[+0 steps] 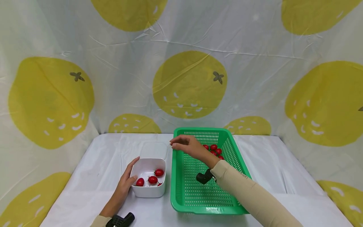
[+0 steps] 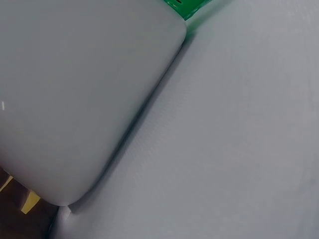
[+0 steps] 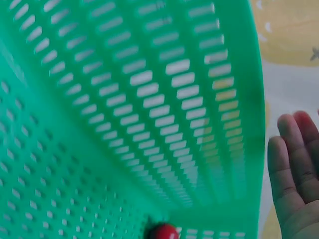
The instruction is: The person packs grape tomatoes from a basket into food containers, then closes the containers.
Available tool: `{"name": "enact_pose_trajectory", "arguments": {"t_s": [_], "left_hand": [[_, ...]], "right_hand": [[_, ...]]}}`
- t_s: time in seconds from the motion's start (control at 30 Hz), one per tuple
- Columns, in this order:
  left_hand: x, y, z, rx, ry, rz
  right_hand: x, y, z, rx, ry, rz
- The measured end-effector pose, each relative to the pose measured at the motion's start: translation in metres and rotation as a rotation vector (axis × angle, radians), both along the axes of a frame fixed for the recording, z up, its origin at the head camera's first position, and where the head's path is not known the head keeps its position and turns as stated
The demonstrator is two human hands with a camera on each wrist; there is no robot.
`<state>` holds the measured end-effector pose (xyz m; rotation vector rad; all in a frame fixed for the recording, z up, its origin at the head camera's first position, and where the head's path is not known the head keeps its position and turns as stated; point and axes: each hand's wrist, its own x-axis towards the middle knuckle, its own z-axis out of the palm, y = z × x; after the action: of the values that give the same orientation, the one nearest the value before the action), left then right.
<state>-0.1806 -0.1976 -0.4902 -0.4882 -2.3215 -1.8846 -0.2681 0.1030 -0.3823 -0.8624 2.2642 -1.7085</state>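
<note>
In the head view, my left hand (image 1: 124,178) holds the left side of a white box (image 1: 148,192), its thumb at the rim. Several cherry tomatoes (image 1: 152,180) lie inside the box. My right hand (image 1: 190,146) is over the left rim of a green basket (image 1: 210,209), thumb and fingertips close together. A sliver of red shows by its fingers in the right wrist view, a cherry tomato mostly hidden by the hand. More cherry tomatoes (image 1: 214,147) sit at the basket's far end, partly behind the right wrist. The left wrist view shows the box wall (image 2: 89,99) up close.
A pale translucent lid (image 1: 154,150) lies behind the box. Box and basket stand side by side on a white cloth (image 1: 110,151), a narrow gap between them. Behind and at the sides hangs a curtain (image 1: 122,85) with large yellow fruit prints.
</note>
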Motion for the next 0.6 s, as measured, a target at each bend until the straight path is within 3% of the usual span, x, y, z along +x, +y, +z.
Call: {"name": "enact_pose_trajectory", "arguments": {"t_s": [0.3,0.6], "left_hand": [[-0.001,-0.001,0.0,0.009,-0.002,0.005],[-0.002,-0.001,-0.001,0.011,-0.001,0.007]], "right_hand": [[-0.021,0.019,-0.013,0.0,-0.009,-0.066],[-0.035,0.03,-0.022,0.093,0.016,-0.16]]}}
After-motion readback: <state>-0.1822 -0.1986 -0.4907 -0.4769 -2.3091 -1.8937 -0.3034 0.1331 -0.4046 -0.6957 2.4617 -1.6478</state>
